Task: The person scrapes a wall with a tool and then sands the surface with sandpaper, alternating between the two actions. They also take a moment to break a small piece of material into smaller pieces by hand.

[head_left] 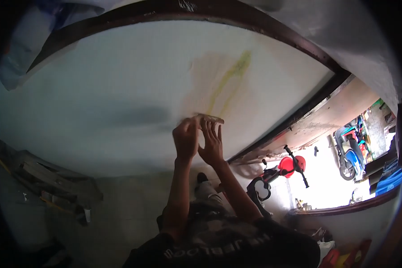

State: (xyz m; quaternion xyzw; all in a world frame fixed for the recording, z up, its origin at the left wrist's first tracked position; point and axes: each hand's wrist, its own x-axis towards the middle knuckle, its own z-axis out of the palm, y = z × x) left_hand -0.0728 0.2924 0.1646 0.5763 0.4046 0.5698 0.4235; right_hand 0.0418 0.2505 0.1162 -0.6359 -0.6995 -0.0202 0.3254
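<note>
Both of my hands are raised against a pale wall. My left hand is closed, its fingers bent at the left end of a small flat brownish piece. Close beside it, my right hand has its fingers stretched out, with the fingertips on the lower edge of that piece. The piece lies against the wall, and what it is I cannot make out. Just above the hands, a yellow-green streak runs down the wall inside a faint pinkish patch.
Dark wooden trim borders the wall. At the lower right are a small ride-on toy with a red seat and black handlebars, and a bright doorway with a blue motorbike outside. A wooden object stands at the lower left.
</note>
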